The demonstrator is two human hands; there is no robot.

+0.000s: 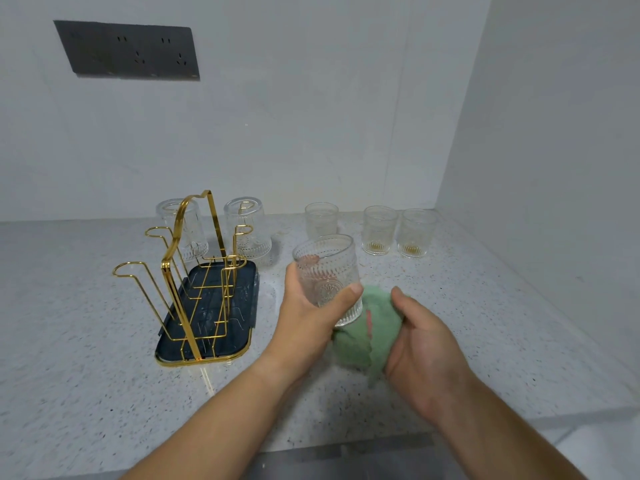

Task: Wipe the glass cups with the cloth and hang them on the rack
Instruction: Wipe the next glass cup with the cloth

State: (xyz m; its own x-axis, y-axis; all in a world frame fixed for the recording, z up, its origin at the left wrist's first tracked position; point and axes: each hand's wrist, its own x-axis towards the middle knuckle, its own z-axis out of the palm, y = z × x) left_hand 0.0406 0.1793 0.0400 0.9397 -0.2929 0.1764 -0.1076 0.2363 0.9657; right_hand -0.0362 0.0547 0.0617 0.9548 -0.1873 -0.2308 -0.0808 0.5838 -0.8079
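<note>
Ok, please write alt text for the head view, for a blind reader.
A left hand grips a ribbed glass cup while the right hand holds a green cloth at its base. Two inverted cups hang on a gold rack; three upright cups stand behind.

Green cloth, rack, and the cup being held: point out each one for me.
green cloth (353, 342), head view, crumpled middle fold.
rack (242, 306), head view, bare right part of its dark tray.
held cup (325, 271), head view, ribbed side wall.

Both forearms are extended forward. Glass cup (325, 271) is gripped by left hand (308, 317), thumb across front; cloth (356, 341) is clutched by right hand (426, 351).
</note>
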